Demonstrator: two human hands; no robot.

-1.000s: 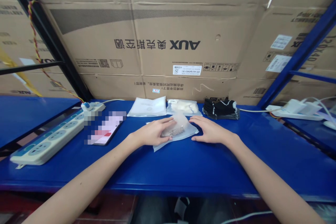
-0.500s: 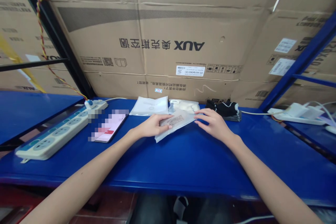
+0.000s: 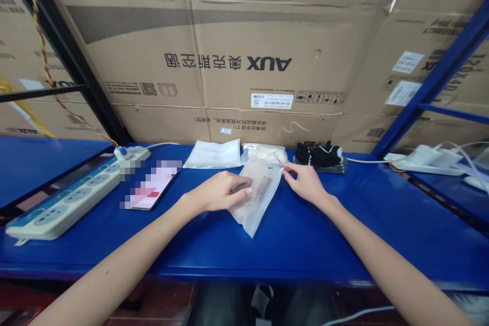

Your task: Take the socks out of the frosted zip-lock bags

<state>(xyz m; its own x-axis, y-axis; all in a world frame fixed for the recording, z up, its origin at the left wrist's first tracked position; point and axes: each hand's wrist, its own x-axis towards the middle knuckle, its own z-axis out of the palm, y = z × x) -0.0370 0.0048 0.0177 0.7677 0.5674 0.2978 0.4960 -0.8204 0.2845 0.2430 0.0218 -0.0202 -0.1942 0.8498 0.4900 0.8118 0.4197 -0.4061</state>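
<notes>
A frosted translucent plastic bag (image 3: pixel 260 204) with dark printed lines lies slanted in front of me, one corner pointing toward me. My left hand (image 3: pixel 217 191) holds its left side, with thumb and forefinger across the front face; the other fingers are partly hidden. At the upper right corner, my right hand (image 3: pixel 303 181) pinches the bag's edge between thumb and forefinger. Just behind the bag lies a clear packet with cream-coloured contents (image 3: pixel 265 154). Left of that packet is a flat white pouch (image 3: pixel 212 154). A folded black bundle with white edging (image 3: pixel 319 157) sits behind my right hand.
On the blue table (image 3: pixel 183 249), a phone (image 3: pixel 156 186) lies left of my left arm. Farther left is a long white power strip (image 3: pixel 76 193) with a plug in it. Another power strip with chargers (image 3: pixel 428 160) stands at right. Large cardboard boxes (image 3: pixel 229 25) form the back wall.
The bag has turned, and its lower corner has swung toward me and to the right. My left hand has shifted slightly nearer me. The whole view has moved a little.
</notes>
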